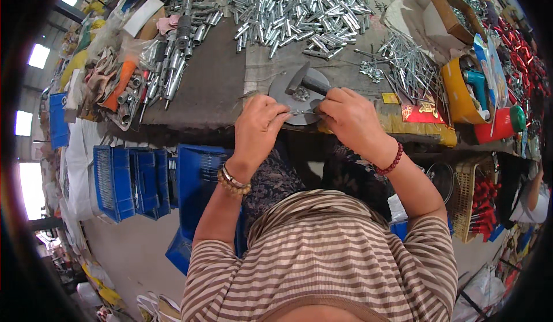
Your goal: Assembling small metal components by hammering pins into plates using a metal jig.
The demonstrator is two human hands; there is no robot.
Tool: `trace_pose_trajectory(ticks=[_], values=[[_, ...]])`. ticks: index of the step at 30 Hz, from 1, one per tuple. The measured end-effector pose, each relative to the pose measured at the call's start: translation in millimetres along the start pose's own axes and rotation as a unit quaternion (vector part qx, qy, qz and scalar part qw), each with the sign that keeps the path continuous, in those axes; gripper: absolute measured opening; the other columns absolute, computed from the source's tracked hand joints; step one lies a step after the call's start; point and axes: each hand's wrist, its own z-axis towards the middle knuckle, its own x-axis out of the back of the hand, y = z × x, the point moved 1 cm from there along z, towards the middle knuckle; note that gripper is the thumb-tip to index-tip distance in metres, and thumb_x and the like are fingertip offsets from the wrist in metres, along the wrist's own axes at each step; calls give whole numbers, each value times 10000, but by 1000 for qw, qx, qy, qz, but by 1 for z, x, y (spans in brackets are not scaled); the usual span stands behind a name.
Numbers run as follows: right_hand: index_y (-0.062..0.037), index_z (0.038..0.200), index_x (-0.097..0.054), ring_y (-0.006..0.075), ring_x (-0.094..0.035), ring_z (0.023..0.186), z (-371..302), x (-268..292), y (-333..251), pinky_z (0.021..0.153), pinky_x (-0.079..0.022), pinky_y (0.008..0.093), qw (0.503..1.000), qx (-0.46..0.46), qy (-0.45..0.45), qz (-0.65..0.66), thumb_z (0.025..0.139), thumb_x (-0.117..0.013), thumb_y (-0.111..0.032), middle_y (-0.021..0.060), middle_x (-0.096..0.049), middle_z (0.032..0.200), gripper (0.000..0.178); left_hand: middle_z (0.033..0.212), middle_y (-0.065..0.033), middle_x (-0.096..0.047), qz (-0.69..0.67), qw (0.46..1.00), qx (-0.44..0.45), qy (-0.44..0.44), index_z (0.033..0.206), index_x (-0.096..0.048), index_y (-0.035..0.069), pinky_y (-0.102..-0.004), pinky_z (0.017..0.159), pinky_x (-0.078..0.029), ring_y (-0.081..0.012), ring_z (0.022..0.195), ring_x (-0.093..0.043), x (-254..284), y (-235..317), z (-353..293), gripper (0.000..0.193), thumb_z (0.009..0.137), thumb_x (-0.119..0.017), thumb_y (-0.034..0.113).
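Note:
A thin metal rod (pixel 302 113) spans the gap between my hands at the bench's front edge. The fingertips of my left hand (pixel 260 125) are pinched on one end of it. At the other end, my right hand (pixel 352 120) has its fingers closed on the rod. Just behind lies a round grey metal disc (pixel 279 84), with small shiny metal bits (pixel 300 94) near its middle. A hammer (pixel 311 83) is over the disc, its handle running to my right knuckles. Whether that hand also touches the handle, I cannot tell.
Many metal sleeves (pixel 302 13) are heaped at the back. Long thin rods (pixel 406 62) lie to the right, near a yellow container (pixel 459 91) and a red jar (pixel 498 127). Sockets and tools (pixel 173 62) crowd the left. Blue bins (pixel 199 178) stand below the bench.

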Motion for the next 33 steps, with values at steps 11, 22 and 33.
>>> trace_pose_trajectory(ticks=[11, 22, 33], values=[[-66, 906, -703, 305, -631, 890, 7, 0, 7, 770, -530, 418, 999, 16, -31, 10, 774, -711, -33, 75, -601, 903, 136, 912, -64, -619, 17, 1000, -1, 12, 997, -784, 78, -346, 763, -511, -239, 866, -628, -3, -3, -3, 130, 868, -776, 66], [-80, 880, -685, 314, -637, 879, 14, 0, 3, 748, -544, 430, 994, 87, -63, -28, 747, -710, -73, 84, -605, 915, 135, 947, -67, -614, 29, 999, -15, 27, 1027, -774, 98, -355, 745, -522, -256, 858, -638, -8, -6, -7, 163, 866, -775, 70], [-64, 909, -729, 337, -677, 857, 133, -61, 31, 744, -551, 458, 1000, 8, 6, -18, 859, -719, -152, 107, -653, 886, 102, 948, -85, -625, 23, 998, -46, 40, 983, -769, 105, -413, 756, -525, -309, 888, -641, -14, -9, -3, 123, 860, -775, 100]])
